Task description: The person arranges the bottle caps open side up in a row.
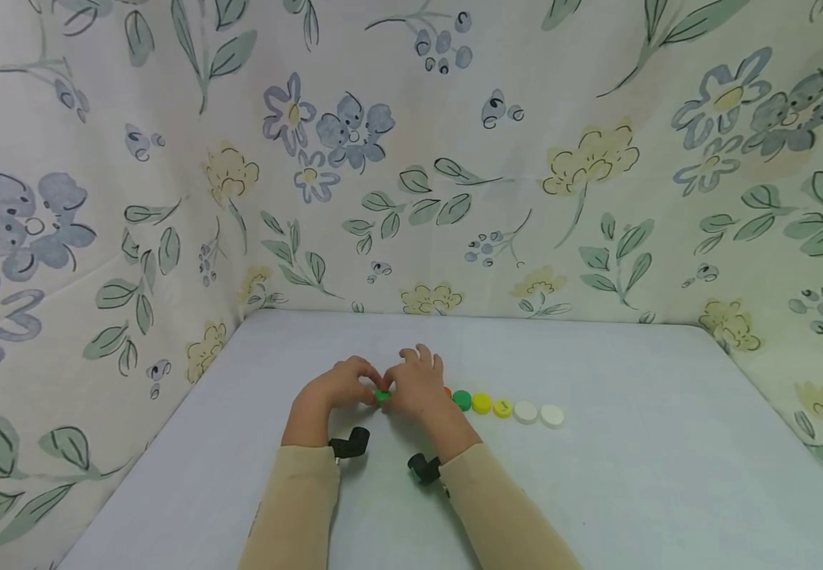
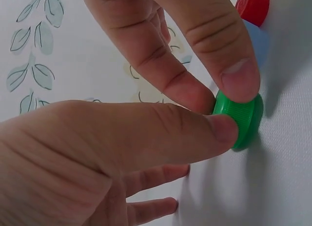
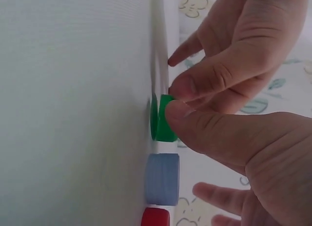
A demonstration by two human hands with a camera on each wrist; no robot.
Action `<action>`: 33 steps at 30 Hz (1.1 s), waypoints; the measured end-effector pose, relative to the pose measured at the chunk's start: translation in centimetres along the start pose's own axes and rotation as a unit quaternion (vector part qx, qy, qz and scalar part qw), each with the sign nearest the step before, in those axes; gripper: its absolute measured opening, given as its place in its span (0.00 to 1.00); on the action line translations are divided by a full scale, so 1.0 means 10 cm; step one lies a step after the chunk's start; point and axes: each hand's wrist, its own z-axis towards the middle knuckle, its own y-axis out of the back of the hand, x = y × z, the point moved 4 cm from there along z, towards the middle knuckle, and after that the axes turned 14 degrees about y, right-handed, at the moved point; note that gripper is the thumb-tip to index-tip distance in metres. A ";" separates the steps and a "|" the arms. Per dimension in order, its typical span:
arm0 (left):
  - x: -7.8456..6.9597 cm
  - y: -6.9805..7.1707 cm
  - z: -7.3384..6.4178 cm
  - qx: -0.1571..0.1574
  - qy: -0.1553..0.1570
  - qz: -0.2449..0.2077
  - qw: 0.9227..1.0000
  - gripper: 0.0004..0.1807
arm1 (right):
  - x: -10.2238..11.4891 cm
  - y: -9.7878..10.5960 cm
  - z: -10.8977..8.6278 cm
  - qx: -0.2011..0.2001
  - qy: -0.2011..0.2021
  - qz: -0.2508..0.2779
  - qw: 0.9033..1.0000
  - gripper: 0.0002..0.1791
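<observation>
A small ribbed green bottle cap (image 2: 229, 109) is at the left end of a row of caps, between both hands. My left hand (image 1: 343, 385) pinches it from the left, its thumb against the ribbed side in the left wrist view. From the other side my right hand (image 1: 414, 386) holds the same cap with thumb and index finger, its other fingers raised. A thin green disc or rim (image 3: 154, 116) shows between the cap and the table; I cannot tell whether it is a separate piece. Beside it stand a blue cap (image 3: 163, 179) and a red cap (image 3: 156, 217).
Further right, the row continues with a green cap (image 1: 462, 400), two yellow caps (image 1: 481, 403) and two white caps (image 1: 552, 416). They lie on a white table (image 1: 653, 443). A floral curtain (image 1: 411, 261) hangs behind the table and along its sides.
</observation>
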 end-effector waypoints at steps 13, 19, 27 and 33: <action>-0.06 -0.01 -0.01 -0.017 -0.013 0.028 0.999 0.09 | -0.03 0.06 -0.06 0.028 -0.004 0.033 0.999 0.16; -0.03 -0.02 0.02 -0.019 -0.013 0.029 0.999 0.10 | -0.02 0.06 -0.07 0.030 0.004 0.037 0.999 0.15; 0.00 -0.02 0.00 -0.018 -0.011 0.032 0.999 0.11 | 0.00 0.08 -0.07 0.040 0.024 0.047 0.998 0.12; 0.03 -0.03 0.00 -0.008 -0.008 0.029 1.000 0.12 | 0.00 0.11 -0.09 0.005 0.047 0.049 0.998 0.07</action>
